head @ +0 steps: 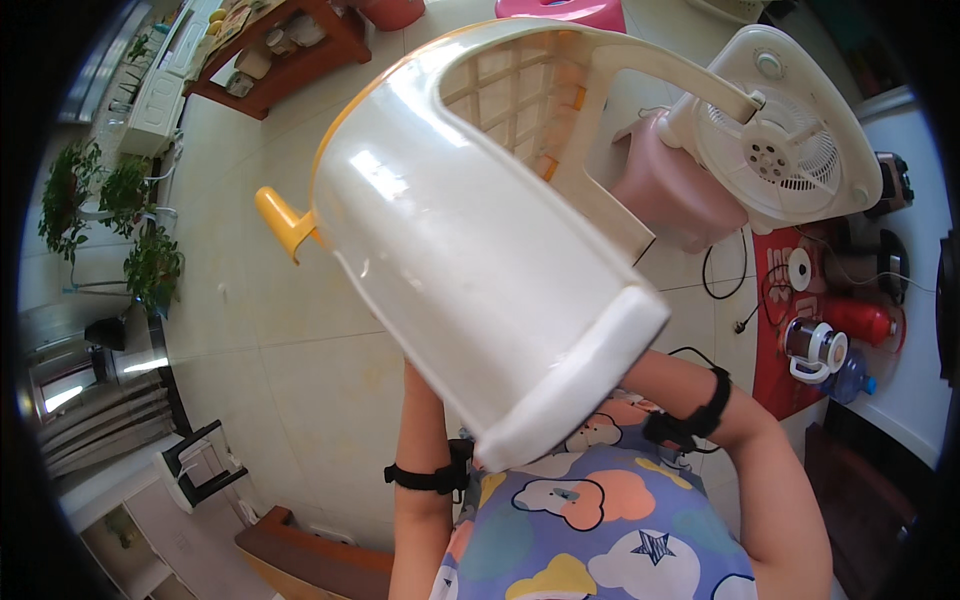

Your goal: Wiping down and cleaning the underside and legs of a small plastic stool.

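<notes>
A large white plastic piece (pixel 465 225), with a curved glossy wall, a lattice panel inside and a yellow edge, hangs tilted close before me; it looks like a child's seat or chair. A yellow plastic handle-like knob (pixel 285 221) sticks out at its left side. Both my forearms, with black straps round them, reach up behind the piece from below. Each hand is hidden by it, so whether they grip it does not show. A white fan (pixel 780 142) stands just beyond its right arm, beside a pink plastic stool (pixel 675 184).
At the right, a red mat (pixel 780 375) bears a white-handled glass jug (pixel 814 349), a red bottle (pixel 859 319) and a blue water bottle (pixel 851 375). A black cable with a plug (pixel 741 327) lies nearby. Potted plants (pixel 124 202) line the left; a wooden shelf unit (pixel 300 64) stands beyond.
</notes>
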